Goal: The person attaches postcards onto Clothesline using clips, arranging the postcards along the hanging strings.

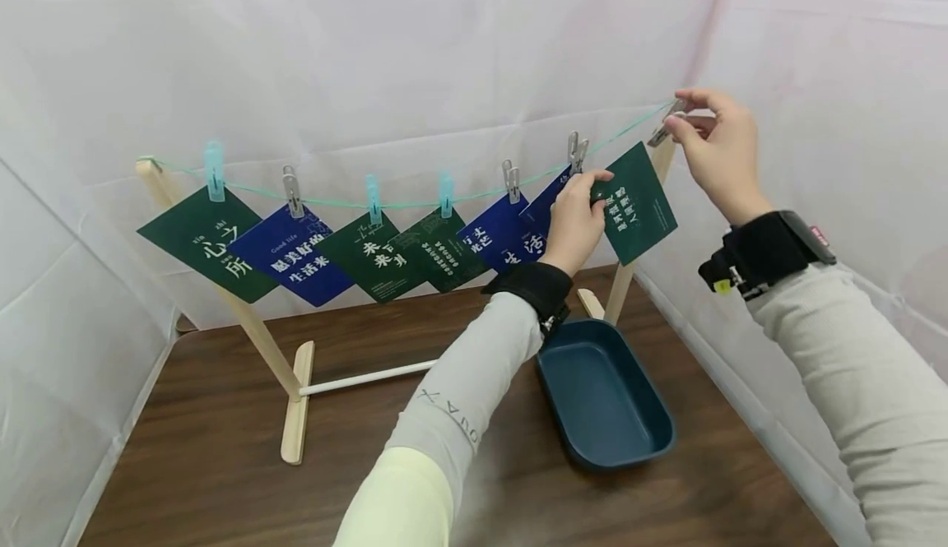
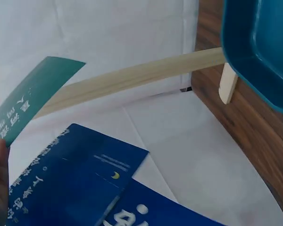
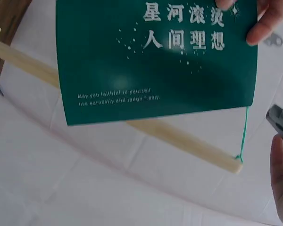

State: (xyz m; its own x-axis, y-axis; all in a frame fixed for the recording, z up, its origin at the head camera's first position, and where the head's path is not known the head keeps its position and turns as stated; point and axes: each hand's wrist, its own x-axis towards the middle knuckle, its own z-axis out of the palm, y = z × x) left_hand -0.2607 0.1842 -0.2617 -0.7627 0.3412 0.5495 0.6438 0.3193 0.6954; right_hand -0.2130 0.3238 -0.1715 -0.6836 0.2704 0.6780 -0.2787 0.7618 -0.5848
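My left hand (image 1: pixel 576 222) pinches a green card (image 1: pixel 638 201) by its left edge, close to the right end of the green string (image 1: pixel 629 126). White lettering covers part of the card's face. Up at the right post, my right hand (image 1: pixel 717 148) holds a grey clothespin (image 1: pixel 664 126) between thumb and fingers. In the right wrist view the clothespin (image 3: pixel 280 121) is apart from the card (image 3: pixel 155 70), just beyond its corner. Beside my left hand, a blue card (image 1: pixel 546 203) hangs from a grey clothespin (image 1: pixel 578 152), partly behind the hand.
Several green and blue cards hang along the string from blue and grey clothespins, such as a green card (image 1: pixel 215 243) at far left. Wooden posts (image 1: pixel 259 337) joined by a white rod (image 1: pixel 370 377) carry the string. A dark blue tray (image 1: pixel 607 403) stands on the wooden table (image 1: pixel 222 415).
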